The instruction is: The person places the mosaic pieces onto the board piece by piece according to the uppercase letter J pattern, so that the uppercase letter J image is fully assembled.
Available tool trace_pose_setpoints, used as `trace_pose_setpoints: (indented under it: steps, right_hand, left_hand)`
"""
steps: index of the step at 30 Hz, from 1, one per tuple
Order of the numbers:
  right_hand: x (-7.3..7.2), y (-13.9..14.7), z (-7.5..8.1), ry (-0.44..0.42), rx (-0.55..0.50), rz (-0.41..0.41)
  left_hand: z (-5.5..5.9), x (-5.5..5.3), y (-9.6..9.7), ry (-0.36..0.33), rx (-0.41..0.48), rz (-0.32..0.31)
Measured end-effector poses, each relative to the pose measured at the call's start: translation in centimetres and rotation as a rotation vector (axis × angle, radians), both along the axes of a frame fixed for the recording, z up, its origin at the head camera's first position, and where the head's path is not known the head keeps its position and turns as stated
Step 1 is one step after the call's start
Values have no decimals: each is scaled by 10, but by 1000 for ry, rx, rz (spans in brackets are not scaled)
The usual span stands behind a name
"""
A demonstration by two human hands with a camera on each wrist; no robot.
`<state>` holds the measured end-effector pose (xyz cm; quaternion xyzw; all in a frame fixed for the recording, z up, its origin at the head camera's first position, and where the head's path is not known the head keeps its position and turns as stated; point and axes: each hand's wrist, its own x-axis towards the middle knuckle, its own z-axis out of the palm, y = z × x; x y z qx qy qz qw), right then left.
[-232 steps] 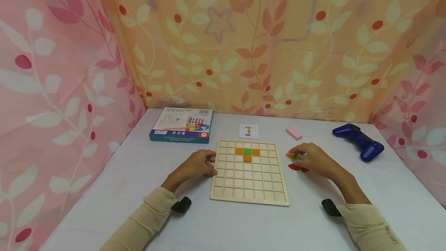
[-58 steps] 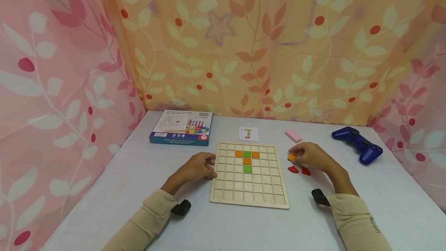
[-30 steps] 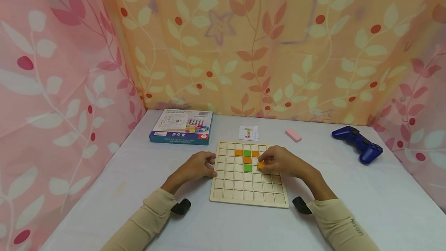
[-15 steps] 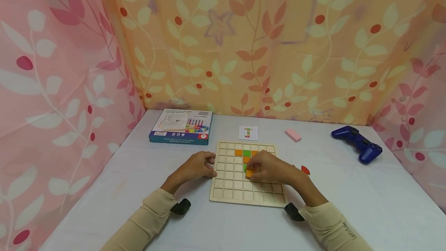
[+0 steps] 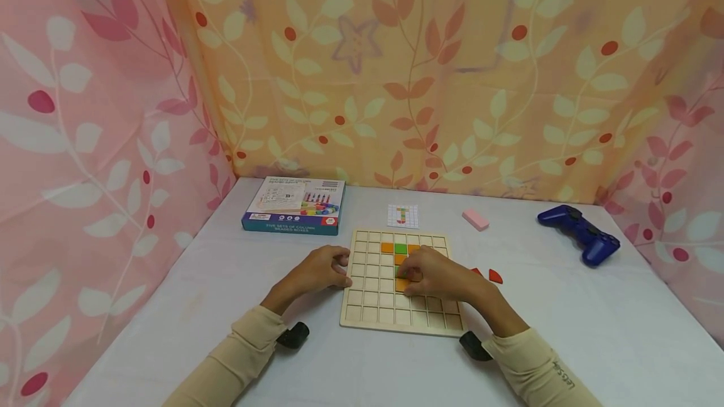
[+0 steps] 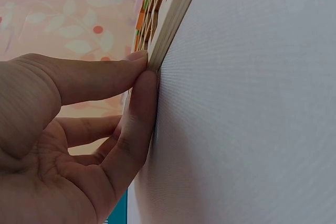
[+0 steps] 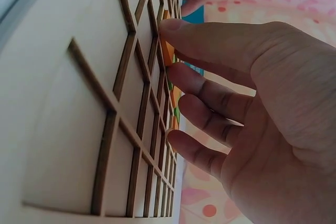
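Note:
A square wooden grid board (image 5: 370, 314) lies on the white table. My left hand (image 5: 318, 269) grips its left edge; in the left wrist view the thumb (image 6: 105, 77) and a finger meet at the board's rim (image 6: 176, 19). My right hand (image 5: 438, 275) is over the board, thumb and fingers at an orange tile (image 5: 401, 285) in the middle column. In the right wrist view the thumb (image 7: 210, 40) touches that tile (image 7: 167, 45) at the cell. Above it are a green tile, mostly hidden by my fingers, another orange tile (image 5: 400, 259), and a row of orange, green (image 5: 401, 248) and orange.
Two red quarter-round pieces (image 5: 495, 276) lie right of the board, one partly behind my right wrist. A pattern card (image 5: 403, 215), a pink eraser-like block (image 5: 476, 219), a blue game controller (image 5: 579, 234) and a cardboard box (image 5: 294, 206) stand beyond the board.
A green tile went into the middle column. My right hand then took an orange tile from the right, carried it left over the board and lowered it below the green one. My left hand stayed.

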<state>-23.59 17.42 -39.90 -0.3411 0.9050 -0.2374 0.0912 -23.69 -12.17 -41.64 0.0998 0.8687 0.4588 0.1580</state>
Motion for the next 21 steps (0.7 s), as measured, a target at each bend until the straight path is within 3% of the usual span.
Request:
trace_pose_setpoints:
  steps: [12, 18, 21]
  right_hand:
    - [-2, 0, 1, -24, 12, -2]
    - [-8, 11, 4, -96, -91, -25]
    - [-10, 17, 5, -91, -122, -52]
  left_hand:
    - [0, -1, 0, 13, -2, 4]
    - [0, 0, 0, 17, 2, -4]
    - [0, 0, 0, 15, 5, -6]
